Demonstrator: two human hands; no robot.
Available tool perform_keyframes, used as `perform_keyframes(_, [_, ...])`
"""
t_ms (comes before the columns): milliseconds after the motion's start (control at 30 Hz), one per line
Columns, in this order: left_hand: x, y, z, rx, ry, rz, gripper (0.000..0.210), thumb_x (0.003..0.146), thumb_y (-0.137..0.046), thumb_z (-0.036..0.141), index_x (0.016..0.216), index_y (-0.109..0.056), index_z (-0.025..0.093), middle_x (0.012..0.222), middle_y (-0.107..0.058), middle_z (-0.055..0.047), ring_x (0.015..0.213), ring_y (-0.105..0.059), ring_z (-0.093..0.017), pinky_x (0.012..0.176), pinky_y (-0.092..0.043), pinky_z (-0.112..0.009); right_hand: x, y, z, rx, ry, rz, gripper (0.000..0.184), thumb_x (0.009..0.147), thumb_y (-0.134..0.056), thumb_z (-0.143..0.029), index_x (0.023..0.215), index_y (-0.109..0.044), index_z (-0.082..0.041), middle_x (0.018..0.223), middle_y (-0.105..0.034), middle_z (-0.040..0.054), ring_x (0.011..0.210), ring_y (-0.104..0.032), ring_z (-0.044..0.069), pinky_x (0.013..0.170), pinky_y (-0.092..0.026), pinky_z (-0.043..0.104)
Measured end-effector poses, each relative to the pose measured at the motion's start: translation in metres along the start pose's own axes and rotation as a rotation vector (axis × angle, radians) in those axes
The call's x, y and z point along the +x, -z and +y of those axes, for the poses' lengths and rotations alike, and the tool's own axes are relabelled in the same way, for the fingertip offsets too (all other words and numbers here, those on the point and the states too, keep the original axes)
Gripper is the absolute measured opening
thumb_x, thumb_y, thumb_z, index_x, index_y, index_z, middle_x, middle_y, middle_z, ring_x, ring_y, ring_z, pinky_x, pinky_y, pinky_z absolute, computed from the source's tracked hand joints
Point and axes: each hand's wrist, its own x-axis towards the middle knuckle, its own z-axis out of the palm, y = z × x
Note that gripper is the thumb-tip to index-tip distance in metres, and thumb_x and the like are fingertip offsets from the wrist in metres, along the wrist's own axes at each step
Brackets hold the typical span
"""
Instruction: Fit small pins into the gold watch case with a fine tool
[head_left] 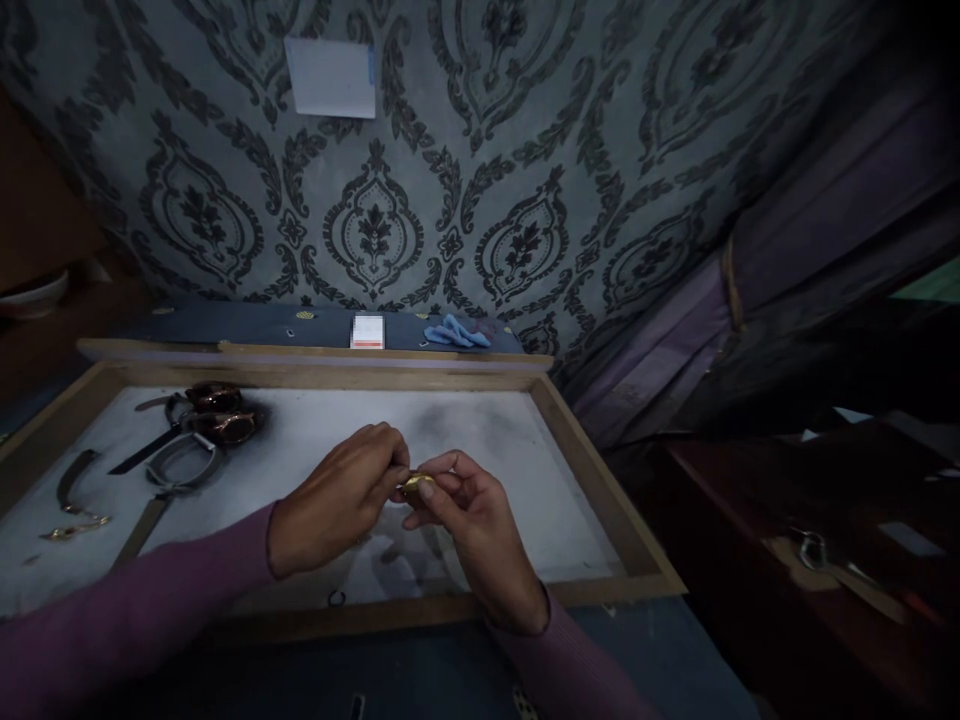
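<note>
Close fingerwork on the gold piece (417, 484) seems in hand: the right hand (484, 515) grasps it, the left hand (334, 490) pinches its near end, both above the tray (598, 490). Steady fingertips seem called for. Left of the hands lie sunglasses (223, 412) and straps (142, 530); the hands themselves partly cover the piece.

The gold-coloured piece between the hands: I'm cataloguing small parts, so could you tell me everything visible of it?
The gold-coloured piece is small, shiny and metallic-looking, with a rounded outline and bright highlights. It is held over the pale floor of a wood-framed tray. The right hand grips it, thumb against its near side; fingertips of the left hand are at its left end. Fingers cover much of it, so its full shape and finer parts cannot be told.
</note>
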Motion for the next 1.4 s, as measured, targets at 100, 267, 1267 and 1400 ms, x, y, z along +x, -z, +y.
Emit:
perform_keyframes(100, [0.001,-0.002,-0.001,0.016,0.012,-0.025,0.014,0.091,-0.036,0.017,0.081,-0.045,0.018,0.081,-0.052,-0.003,0.077,-0.048,-0.018,0.070,-0.038,-0.031,0.001,0.000,0.001,-0.011,0.012,-0.013,0.020,0.077,-0.074,-0.032,0.081,-0.060,-0.018,0.073,-0.072,0.0014,0.070,-0.070,0.016,0.058,-0.057,0.024])
perform_keyframes(267, [0.003,0.001,0.003,0.089,0.009,-0.065,0.012,0.090,-0.038,0.014,0.081,-0.045,0.018,0.082,-0.052,-0.003,0.078,-0.048,-0.018,0.070,-0.038,-0.032,0.000,0.001,0.002,-0.030,0.022,-0.023,0.018,0.079,-0.073,-0.031,0.080,-0.060,-0.018,0.073,-0.071,0.0006,0.069,-0.067,0.014,0.058,-0.057,0.023])
perform_keyframes(1267, [0.005,-0.011,0.010,0.104,0.148,0.019,0.010,0.088,-0.042,0.019,0.079,-0.047,0.019,0.079,-0.057,-0.002,0.077,-0.054,-0.019,0.066,-0.037,-0.030,-0.002,0.001,0.000,-0.002,0.005,0.001,0.023,0.078,-0.073,-0.033,0.081,-0.055,-0.019,0.070,-0.068,-0.0010,0.063,-0.064,0.012,0.055,-0.054,0.022])
perform_keyframes(1400, [0.008,-0.011,0.009,0.063,0.183,0.002,0.010,0.087,-0.042,0.023,0.079,-0.047,0.020,0.078,-0.058,-0.002,0.075,-0.054,-0.019,0.066,-0.038,-0.030,-0.001,0.002,0.000,0.041,-0.031,0.009,0.025,0.075,-0.075,-0.033,0.080,-0.054,-0.019,0.070,-0.068,-0.0008,0.066,-0.067,0.014,0.054,-0.054,0.022])
